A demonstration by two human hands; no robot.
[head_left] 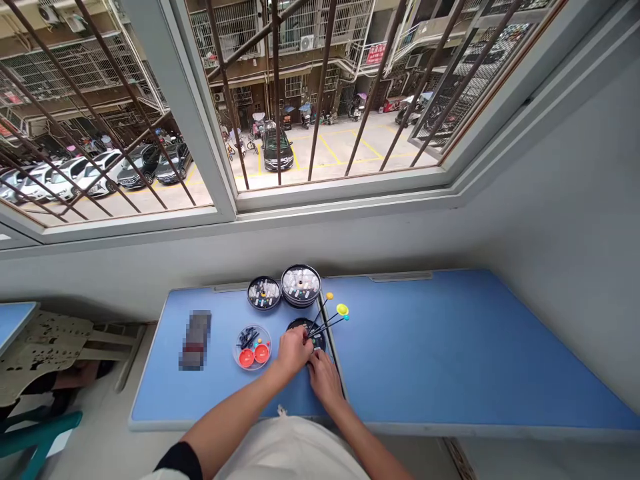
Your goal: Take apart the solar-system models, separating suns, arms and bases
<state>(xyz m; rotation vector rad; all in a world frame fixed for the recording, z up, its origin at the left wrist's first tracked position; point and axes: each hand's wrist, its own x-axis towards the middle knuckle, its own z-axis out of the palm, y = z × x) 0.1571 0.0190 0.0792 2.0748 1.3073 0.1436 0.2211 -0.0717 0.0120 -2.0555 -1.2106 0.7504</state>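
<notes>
Barred window (323,87), parked cars (100,170) below; blue table (450,347), pixelated oblong object (196,340), perforated beige panel (45,350)

- A pale cream top (290,453) covers the person's front.
- A short black sleeve (179,461) sits on the left arm (235,413).
- A small white tag (281,412) pokes up from the top.
- The right arm (365,447) has no sleeve on it here.

Blue table (425,347): around a black round tray (299,325), two round black-rimmed cases (301,285) at 12 o'clock, a clear dish (251,347) at 9, a blurred block (195,340) beyond it.
</notes>
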